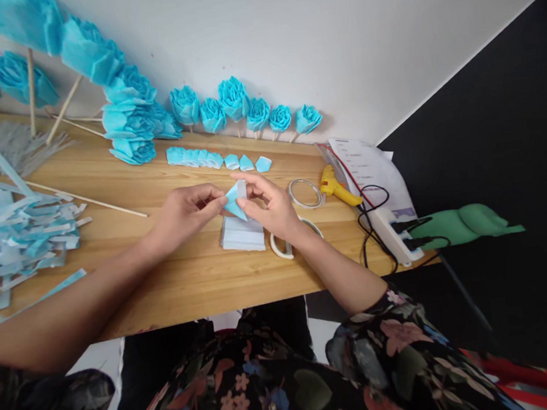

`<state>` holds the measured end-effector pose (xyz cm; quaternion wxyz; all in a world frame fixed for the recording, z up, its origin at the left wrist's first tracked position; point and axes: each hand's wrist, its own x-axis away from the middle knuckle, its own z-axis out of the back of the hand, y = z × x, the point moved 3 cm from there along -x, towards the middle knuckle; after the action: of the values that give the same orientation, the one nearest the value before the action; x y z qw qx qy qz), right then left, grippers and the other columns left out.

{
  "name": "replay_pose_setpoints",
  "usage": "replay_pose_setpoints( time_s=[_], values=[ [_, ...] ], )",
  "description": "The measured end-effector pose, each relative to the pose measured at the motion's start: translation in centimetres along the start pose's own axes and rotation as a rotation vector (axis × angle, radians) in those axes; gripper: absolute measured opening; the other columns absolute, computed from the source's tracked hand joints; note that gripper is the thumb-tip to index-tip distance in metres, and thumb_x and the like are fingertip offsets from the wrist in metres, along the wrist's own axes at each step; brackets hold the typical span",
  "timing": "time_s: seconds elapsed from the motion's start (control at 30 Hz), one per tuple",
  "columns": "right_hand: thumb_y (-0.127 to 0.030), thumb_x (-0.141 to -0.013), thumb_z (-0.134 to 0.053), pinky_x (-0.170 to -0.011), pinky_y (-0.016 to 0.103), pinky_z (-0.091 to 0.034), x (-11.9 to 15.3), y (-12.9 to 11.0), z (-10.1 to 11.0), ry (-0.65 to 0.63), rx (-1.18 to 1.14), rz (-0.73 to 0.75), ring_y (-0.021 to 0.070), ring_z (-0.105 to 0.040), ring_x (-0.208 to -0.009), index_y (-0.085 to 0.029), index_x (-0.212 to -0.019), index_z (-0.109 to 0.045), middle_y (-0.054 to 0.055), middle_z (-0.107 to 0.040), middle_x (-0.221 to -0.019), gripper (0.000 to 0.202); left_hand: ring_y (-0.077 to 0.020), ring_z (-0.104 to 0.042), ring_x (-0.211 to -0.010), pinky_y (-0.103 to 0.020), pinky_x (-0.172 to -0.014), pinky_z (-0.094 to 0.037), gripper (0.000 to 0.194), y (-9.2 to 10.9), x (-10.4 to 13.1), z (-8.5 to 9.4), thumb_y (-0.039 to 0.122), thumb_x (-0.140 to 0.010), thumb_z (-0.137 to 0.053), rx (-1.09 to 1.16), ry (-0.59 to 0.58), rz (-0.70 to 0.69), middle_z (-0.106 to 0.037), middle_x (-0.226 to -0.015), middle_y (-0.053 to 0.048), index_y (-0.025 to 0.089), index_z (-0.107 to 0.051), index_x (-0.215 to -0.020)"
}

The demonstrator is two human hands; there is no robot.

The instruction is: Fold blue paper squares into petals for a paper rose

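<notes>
Between my two hands is a small piece of light blue paper [236, 203], partly folded, with a pale flap at its right. The fingertips of my left hand [186, 213] pinch its left side. My right hand [268, 204] grips its right side, thumb on the front. Just below lies a stack of pale paper pieces [242, 234] on the wooden table. Beyond my hands runs a row of folded blue paper petals [193, 157], overlapping at the left and spaced apart at the right. A white tape roll [282, 249] sits partly hidden under my right forearm.
Blue paper roses [233, 98] on sticks line the wall. Cut paper strips [14, 228] heap at the left, near a thin stick [100, 202]. To the right are another tape roll [305, 192], a yellow glue gun [336, 186], papers [372, 167] and a power strip [396, 237] with black cables.
</notes>
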<state>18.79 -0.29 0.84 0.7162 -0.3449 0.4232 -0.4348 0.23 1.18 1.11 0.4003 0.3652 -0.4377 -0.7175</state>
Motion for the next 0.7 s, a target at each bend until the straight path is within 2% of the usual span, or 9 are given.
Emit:
replay_pose_setpoints(
  time_s=[0.17,0.27,0.57,0.7],
  values=[
    [-0.027,-0.088,-0.064,-0.084,0.029,-0.053,0.05,0.30,-0.06,0.009,-0.022,0.032,0.0133,-0.068,-0.087,-0.023,-0.112,-0.068,0.000,-0.073,-0.096,0.025,-0.0150,-0.061,-0.069,-0.026,-0.064,-0.045,0.032,0.23,0.06,-0.09,0.047,-0.087,-0.060,-0.027,-0.044,0.022,-0.071,-0.076,-0.002,0.017,-0.069,-0.081],
    [-0.028,-0.088,-0.065,-0.084,0.028,-0.053,0.12,0.40,-0.13,0.005,-0.039,0.045,0.0127,-0.068,-0.087,-0.024,-0.116,-0.067,0.000,-0.073,-0.096,0.028,-0.0141,-0.059,-0.066,-0.025,-0.061,-0.043,0.034,0.26,0.08,-0.19,0.049,-0.088,-0.059,-0.051,-0.088,0.018,-0.069,-0.073,-0.001,0.018,-0.069,-0.079],
    [-0.036,-0.095,-0.059,-0.075,0.026,-0.051,0.05,0.21,-0.23,-0.029,0.005,0.023,0.0102,-0.059,-0.075,-0.025,-0.126,-0.063,-0.002,-0.062,-0.085,0.033,-0.0123,-0.051,-0.060,-0.024,-0.057,-0.037,0.032,0.39,0.12,-0.02,0.046,-0.085,-0.060,-0.098,-0.048,0.020,-0.063,-0.065,0.001,0.018,-0.068,-0.073],
    [-0.033,-0.093,-0.062,-0.080,0.026,-0.052,-0.02,0.06,-0.46,-0.017,0.088,0.054,0.0098,-0.057,-0.078,-0.024,-0.127,-0.062,-0.003,-0.059,-0.086,0.035,-0.0123,-0.050,-0.062,-0.024,-0.059,-0.035,0.031,0.45,0.41,0.15,0.045,-0.085,-0.060,-0.110,-0.052,0.070,-0.063,-0.067,0.002,0.017,-0.069,-0.075]
  ],
)
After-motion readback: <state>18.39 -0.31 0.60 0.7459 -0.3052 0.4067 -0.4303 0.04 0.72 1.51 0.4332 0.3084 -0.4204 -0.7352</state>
